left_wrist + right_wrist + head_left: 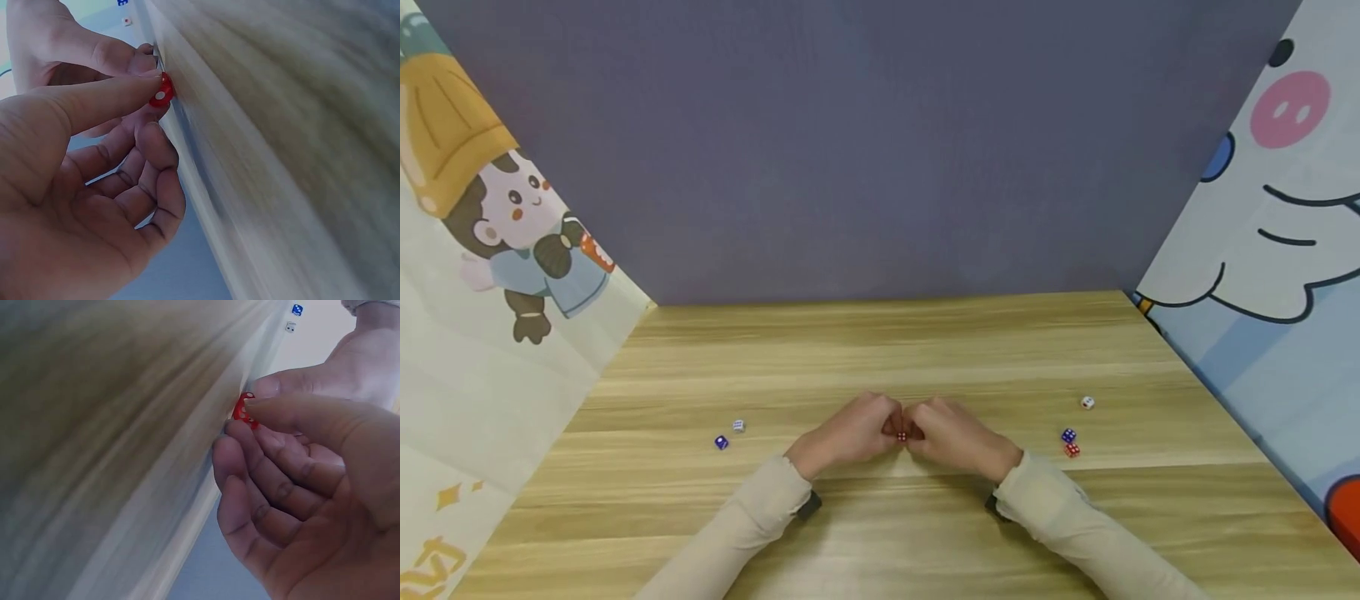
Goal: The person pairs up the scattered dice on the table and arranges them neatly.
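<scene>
A small red die (902, 436) with white pips is at the middle of the table, between the fingertips of both hands. The left hand (859, 429) pinches it from the left; in the left wrist view its thumb lies against the red die (161, 95). From the right, the right hand (953, 435) pinches the same die, and its thumb tip covers part of the red die (244, 411) in the right wrist view. The other fingers of both hands are curled, close to the wooden tabletop. Parts of the die are hidden by fingers.
Left of the hands lie a white die (739, 426) and a blue die (722, 442). To the right are another white die (1087, 402), a blue die (1068, 435) and a red die (1072, 450). A grey panel (880, 167) stands behind the wooden table (880, 342).
</scene>
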Action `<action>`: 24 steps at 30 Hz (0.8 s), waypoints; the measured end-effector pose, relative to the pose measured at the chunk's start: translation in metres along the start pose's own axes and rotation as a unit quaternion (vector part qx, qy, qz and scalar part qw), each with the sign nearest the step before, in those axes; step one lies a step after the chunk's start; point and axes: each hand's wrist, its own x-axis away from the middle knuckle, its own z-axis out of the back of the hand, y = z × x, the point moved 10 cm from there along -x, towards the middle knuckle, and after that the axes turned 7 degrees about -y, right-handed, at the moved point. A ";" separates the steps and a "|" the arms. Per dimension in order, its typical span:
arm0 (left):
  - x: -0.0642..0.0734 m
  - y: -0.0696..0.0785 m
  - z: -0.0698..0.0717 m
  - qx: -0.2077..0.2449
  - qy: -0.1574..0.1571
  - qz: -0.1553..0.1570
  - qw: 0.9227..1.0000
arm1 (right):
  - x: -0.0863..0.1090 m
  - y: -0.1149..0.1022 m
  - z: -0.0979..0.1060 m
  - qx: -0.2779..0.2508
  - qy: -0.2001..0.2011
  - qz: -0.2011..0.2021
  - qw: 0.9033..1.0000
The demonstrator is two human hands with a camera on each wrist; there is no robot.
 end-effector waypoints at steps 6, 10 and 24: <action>0.001 0.000 -0.001 0.016 -0.008 0.000 1.000 | 0.001 0.000 -0.001 -0.016 -0.002 0.000 1.000; 0.001 0.001 -0.001 0.021 -0.008 -0.003 1.000 | 0.001 0.000 -0.001 -0.026 -0.004 0.003 1.000; 0.001 0.004 0.000 0.013 -0.003 -0.008 1.000 | 0.002 0.002 -0.003 -0.037 -0.016 0.000 0.999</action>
